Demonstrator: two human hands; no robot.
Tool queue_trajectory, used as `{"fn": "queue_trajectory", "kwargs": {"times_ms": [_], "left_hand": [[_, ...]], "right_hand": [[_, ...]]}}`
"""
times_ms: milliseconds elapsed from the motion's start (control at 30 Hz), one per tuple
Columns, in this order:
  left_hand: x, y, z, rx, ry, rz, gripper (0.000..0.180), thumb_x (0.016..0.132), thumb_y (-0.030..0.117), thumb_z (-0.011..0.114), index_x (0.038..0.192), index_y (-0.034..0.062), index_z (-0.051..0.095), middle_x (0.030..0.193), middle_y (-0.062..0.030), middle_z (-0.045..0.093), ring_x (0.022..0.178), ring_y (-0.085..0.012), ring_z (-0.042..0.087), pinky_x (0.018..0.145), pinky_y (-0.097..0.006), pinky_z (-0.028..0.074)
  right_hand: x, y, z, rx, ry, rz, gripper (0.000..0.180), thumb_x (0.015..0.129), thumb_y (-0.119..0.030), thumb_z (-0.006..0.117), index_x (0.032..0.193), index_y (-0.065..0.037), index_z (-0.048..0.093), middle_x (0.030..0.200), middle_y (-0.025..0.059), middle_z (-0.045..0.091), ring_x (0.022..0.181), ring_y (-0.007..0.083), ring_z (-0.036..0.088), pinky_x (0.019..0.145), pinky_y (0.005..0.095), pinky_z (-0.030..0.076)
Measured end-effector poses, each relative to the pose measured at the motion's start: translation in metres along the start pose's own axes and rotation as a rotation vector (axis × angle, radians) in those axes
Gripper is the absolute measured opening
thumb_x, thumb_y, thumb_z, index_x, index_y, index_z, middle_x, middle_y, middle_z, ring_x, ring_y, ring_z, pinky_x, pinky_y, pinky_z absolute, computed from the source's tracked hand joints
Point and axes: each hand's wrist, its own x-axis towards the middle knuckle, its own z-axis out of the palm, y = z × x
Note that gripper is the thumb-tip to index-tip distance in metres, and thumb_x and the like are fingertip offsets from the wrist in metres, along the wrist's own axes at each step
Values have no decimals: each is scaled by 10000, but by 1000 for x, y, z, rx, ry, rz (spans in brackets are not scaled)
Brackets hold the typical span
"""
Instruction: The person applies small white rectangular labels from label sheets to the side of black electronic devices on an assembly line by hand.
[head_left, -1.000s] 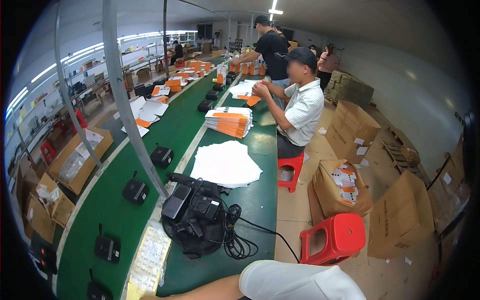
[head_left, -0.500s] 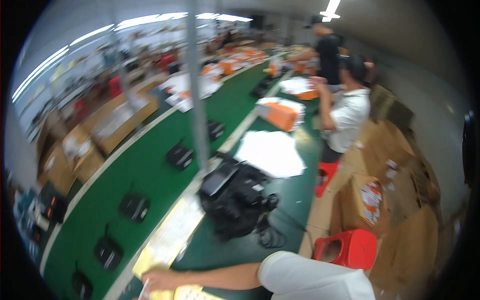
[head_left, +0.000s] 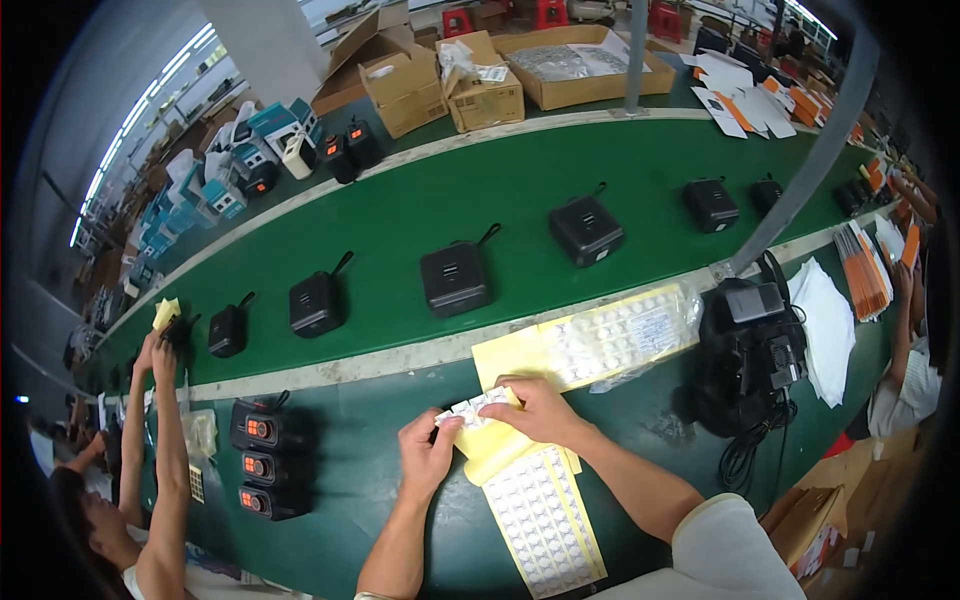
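My left hand (head_left: 428, 448) and my right hand (head_left: 542, 410) are closed on the upper end of a sticker sheet (head_left: 540, 520), white labels on yellow backing. Its top edge is folded over between my fingers, with both thumbs pressing on the labels. The lower part hangs toward me over the green bench. Just beyond my hands, more sticker sheets (head_left: 590, 345) lie partly under clear plastic. Three black box-shaped devices (head_left: 262, 430) with lit orange squares stand in a row on the left. Black devices with wrist straps (head_left: 455, 278) sit spaced along the green conveyor belt (head_left: 390, 235).
A black bag with cables (head_left: 745, 340) lies on the bench to the right, beside white sheets (head_left: 825, 330). A metal post (head_left: 810, 160) rises at the bench's edge. Cardboard boxes (head_left: 485, 95) line the far side. A co-worker (head_left: 160, 480) reaches over the belt at left; others work at right.
My view has swung left, from along the bench to across the belt. Earlier only my right arm showed, its hand at a yellow sheet; now both hands hold the sticker sheet.
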Motion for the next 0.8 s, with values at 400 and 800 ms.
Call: {"fn": "queue_trajectory", "kwargs": {"times_ms": [400,800], "left_hand": [[11,14,-5,238,203,430,115,806,-47,654,900,-8,600,853,-126,627,704,-217,599,617,-290,490],[18,-4,-11,-376,165,117,63,911,34,592,869,-5,566,854,-67,599,737,-121,562,627,-250,466]], "right_hand": [[-2,1,3,-36,23,-26,222,860,-196,717,865,-5,603,701,7,525,635,66,446,558,259,389],[2,-7,3,-59,10,-107,240,850,-228,714,907,-16,616,801,86,571,712,174,531,660,314,433]]}}
